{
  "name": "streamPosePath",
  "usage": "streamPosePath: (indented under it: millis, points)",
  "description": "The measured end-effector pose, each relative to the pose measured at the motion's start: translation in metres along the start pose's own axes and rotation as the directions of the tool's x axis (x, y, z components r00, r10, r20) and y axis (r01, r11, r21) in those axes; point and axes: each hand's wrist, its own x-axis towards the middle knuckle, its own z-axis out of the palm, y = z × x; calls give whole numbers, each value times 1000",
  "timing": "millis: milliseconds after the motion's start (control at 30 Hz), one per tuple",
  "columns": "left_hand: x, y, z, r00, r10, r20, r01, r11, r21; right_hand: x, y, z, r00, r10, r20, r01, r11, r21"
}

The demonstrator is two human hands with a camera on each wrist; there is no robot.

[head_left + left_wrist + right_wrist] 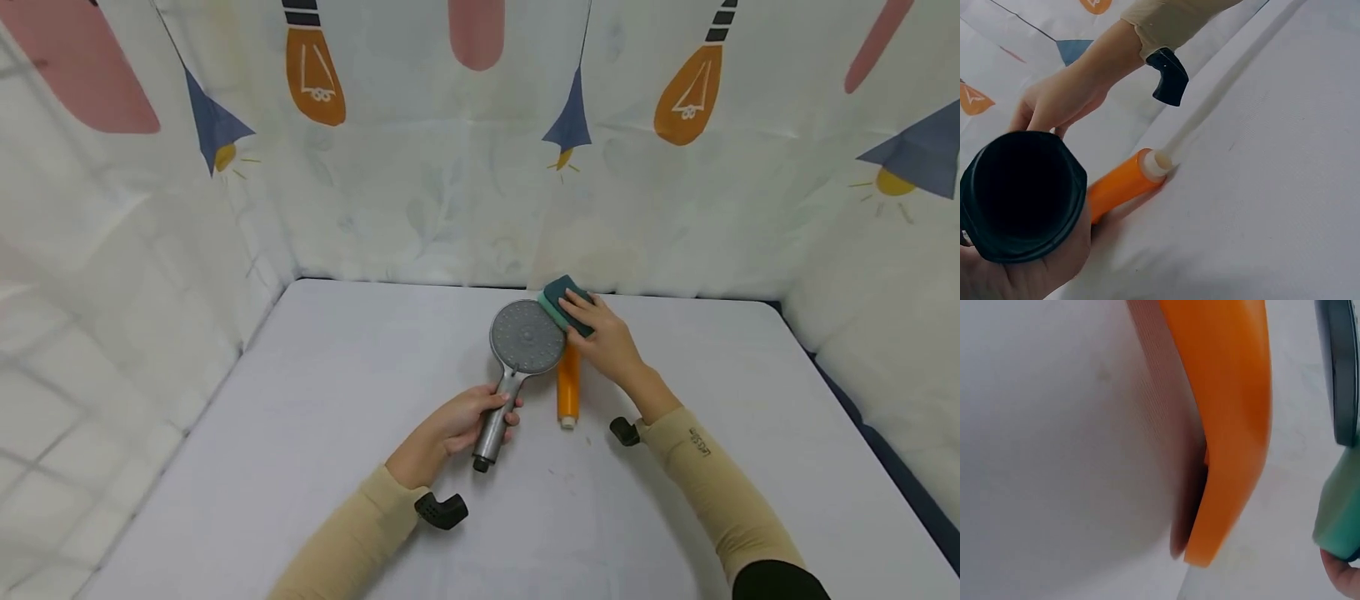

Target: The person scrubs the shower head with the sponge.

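A silver shower head (528,337) with a grey nozzle face is held off the table, its face turned up. My left hand (468,419) grips it by the handle, whose dark open end (1025,250) looms large in the left wrist view. My right hand (603,337) pinches a green sponge (567,307) with a darker scouring side against the upper right rim. In the right wrist view the sponge (1340,506) meets the shower head's edge (1344,381). Below the right hand lies an orange handle-like thing (568,385) with a white end; its far part is hidden.
A white-covered table (337,375) spreads under both hands. Behind it hangs a pale printed cloth (420,208), with more cloth at both sides. Small specks lie near the orange thing. Dark camera mounts (442,510) stick out from both wrists.
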Motion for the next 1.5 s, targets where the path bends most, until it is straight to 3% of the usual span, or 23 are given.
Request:
streamPosePath:
  millis: [233, 467, 700, 800, 900, 1000, 1167, 1300, 1400, 1500]
  points:
    - [3, 3, 4, 1000, -1, -28, 3, 999, 55, 8, -2, -1, 996, -14, -86, 9, 999, -51]
    - [9, 0, 12, 999, -28, -34, 31, 997, 76, 19, -23, 8, 988, -138, -74, 126, 980, -152]
    - [10, 4, 13, 997, -22, -80, 30, 994, 102, 25, -28, 10, 987, -117, -112, 95, 978, -185]
    - [11, 4, 15, 998, -24, -66, 31, 994, 101, 25, -35, 16, 975, -209, -82, 186, 957, -220]
    - [12, 3, 18, 998, -30, -53, 36, 994, 101, 23, -44, 21, 950, -312, -21, 296, 917, -268]
    - [12, 2, 18, 998, -27, -54, 32, 994, 100, 22, -47, 21, 935, -355, 18, 345, 894, -286]
    - [11, 2, 17, 998, -10, -58, 16, 994, 108, 24, -39, 12, 952, -304, -23, 280, 903, -326]
    - [10, 3, 18, 997, -10, -73, 19, 992, 124, 27, -33, 7, 962, -271, -34, 238, 893, -382]
    - [10, 3, 18, 996, -9, -84, 20, 991, 133, 28, -37, 11, 942, -334, -28, 295, 866, -404]
    - [11, 3, 19, 996, 6, -86, 6, 990, 139, 25, -49, 18, 892, -452, 16, 413, 801, -433]
